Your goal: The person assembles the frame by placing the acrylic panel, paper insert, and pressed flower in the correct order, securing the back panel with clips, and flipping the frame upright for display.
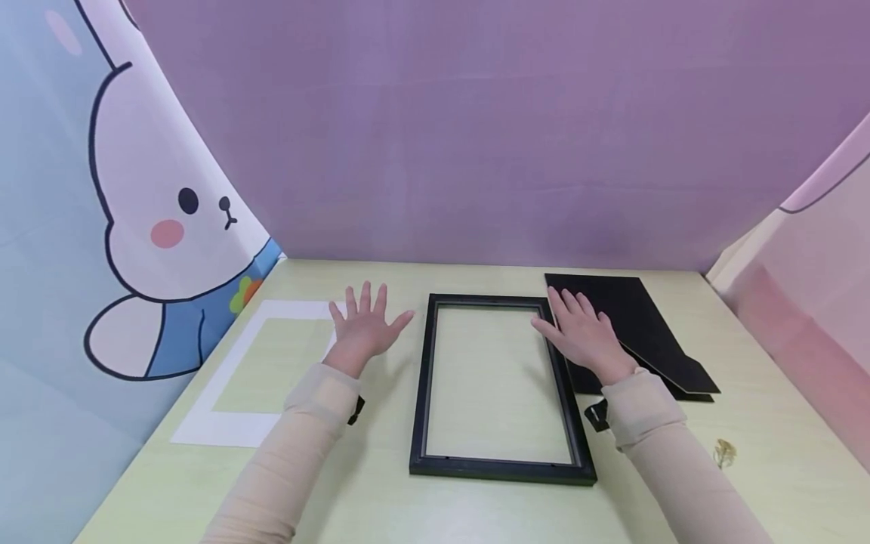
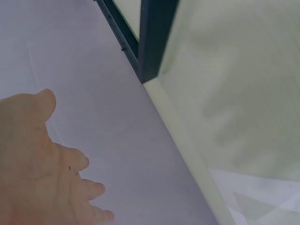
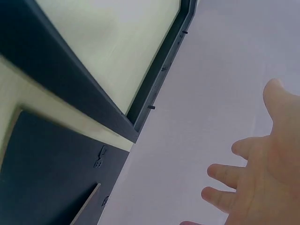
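A black picture frame (image 1: 420, 385) lies flat on the table, with the pale tabletop showing through its opening. My left hand (image 1: 365, 329) is raised with fingers spread, between the frame and a white mat board (image 1: 204, 423) with a cut-out window. It holds nothing. My right hand (image 1: 581, 332), fingers also spread and holding nothing, hovers over the frame's right side and overlaps the black backing board (image 1: 625, 302) in the head view. That backing has a propped stand leg on it. Small metal tabs stick out along the frame's inner edge in the right wrist view.
A small dried flower sprig (image 1: 724, 452) lies at the right of the table (image 1: 503, 514). A purple cloth wall (image 1: 476, 151) rises behind the table's far edge. On the left hangs a curtain with a cartoon rabbit (image 1: 163, 166); a pink one (image 1: 816, 302) hangs on the right.
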Action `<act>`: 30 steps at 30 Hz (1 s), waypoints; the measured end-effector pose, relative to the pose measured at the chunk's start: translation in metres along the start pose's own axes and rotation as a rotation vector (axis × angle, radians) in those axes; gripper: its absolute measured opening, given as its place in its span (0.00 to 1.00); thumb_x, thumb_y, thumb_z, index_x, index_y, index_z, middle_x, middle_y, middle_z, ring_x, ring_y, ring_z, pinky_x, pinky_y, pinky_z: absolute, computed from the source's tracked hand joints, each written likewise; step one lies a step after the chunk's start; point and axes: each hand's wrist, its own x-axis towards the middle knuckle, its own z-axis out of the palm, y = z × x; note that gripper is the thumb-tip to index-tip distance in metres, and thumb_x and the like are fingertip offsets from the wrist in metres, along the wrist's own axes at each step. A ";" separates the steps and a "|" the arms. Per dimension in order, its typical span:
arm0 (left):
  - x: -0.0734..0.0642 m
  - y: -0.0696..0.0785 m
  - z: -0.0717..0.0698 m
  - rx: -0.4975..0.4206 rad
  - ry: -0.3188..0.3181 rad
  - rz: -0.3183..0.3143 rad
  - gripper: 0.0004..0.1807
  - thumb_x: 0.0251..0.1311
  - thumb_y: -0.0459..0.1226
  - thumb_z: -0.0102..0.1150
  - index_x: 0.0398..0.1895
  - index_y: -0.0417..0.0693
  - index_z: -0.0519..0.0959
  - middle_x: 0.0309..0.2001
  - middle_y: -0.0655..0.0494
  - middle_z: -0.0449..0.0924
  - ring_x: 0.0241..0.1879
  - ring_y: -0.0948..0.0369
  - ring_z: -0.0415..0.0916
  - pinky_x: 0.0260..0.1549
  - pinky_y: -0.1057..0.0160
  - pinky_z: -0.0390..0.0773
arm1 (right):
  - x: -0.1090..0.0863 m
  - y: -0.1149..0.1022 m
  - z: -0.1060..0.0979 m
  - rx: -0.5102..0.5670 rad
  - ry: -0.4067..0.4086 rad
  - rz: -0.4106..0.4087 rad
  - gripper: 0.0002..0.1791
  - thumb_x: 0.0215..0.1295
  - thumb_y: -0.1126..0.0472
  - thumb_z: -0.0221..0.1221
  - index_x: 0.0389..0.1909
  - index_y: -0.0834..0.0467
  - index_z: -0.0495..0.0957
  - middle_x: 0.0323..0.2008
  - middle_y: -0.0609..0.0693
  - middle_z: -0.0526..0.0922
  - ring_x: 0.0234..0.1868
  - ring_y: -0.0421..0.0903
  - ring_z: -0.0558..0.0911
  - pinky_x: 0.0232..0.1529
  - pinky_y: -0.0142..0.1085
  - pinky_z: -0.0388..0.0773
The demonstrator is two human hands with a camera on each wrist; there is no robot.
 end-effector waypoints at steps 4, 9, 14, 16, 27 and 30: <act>-0.001 -0.012 0.001 -0.010 0.006 -0.017 0.46 0.60 0.67 0.27 0.73 0.51 0.36 0.71 0.44 0.28 0.66 0.41 0.20 0.55 0.36 0.24 | -0.001 0.003 0.001 0.008 0.005 0.002 0.46 0.65 0.32 0.35 0.72 0.60 0.40 0.69 0.66 0.44 0.67 0.64 0.41 0.57 0.64 0.42; -0.002 -0.030 0.006 -0.011 0.003 -0.039 0.46 0.61 0.66 0.28 0.73 0.48 0.37 0.71 0.41 0.28 0.66 0.40 0.20 0.55 0.36 0.23 | -0.003 0.007 0.002 0.017 0.008 -0.001 0.46 0.65 0.33 0.36 0.71 0.61 0.41 0.68 0.67 0.45 0.67 0.66 0.42 0.56 0.65 0.44; -0.005 -0.047 0.012 -0.012 -0.019 -0.054 0.45 0.62 0.65 0.29 0.72 0.46 0.37 0.71 0.39 0.28 0.65 0.39 0.20 0.54 0.35 0.23 | -0.004 0.009 0.005 0.025 0.001 -0.001 0.45 0.66 0.33 0.36 0.71 0.61 0.40 0.68 0.68 0.45 0.66 0.66 0.42 0.56 0.65 0.45; -0.006 -0.052 0.014 -0.009 -0.027 -0.060 0.45 0.62 0.65 0.28 0.72 0.45 0.36 0.70 0.38 0.28 0.65 0.38 0.20 0.54 0.34 0.23 | -0.005 0.010 0.006 0.028 -0.002 -0.003 0.45 0.66 0.33 0.35 0.71 0.62 0.40 0.68 0.68 0.45 0.66 0.67 0.42 0.56 0.65 0.46; -0.010 -0.078 0.022 -0.037 -0.049 -0.074 0.46 0.63 0.63 0.29 0.72 0.41 0.38 0.69 0.33 0.30 0.64 0.35 0.21 0.53 0.32 0.25 | -0.011 0.016 0.014 0.055 -0.020 0.004 0.46 0.66 0.34 0.37 0.71 0.63 0.41 0.67 0.70 0.46 0.66 0.68 0.42 0.54 0.67 0.45; -0.012 -0.083 0.025 -0.054 -0.058 -0.082 0.46 0.63 0.63 0.31 0.71 0.38 0.39 0.69 0.32 0.31 0.64 0.34 0.23 0.53 0.32 0.27 | -0.013 0.018 0.016 0.058 -0.020 0.008 0.45 0.66 0.34 0.37 0.71 0.63 0.41 0.67 0.70 0.46 0.66 0.68 0.42 0.55 0.66 0.45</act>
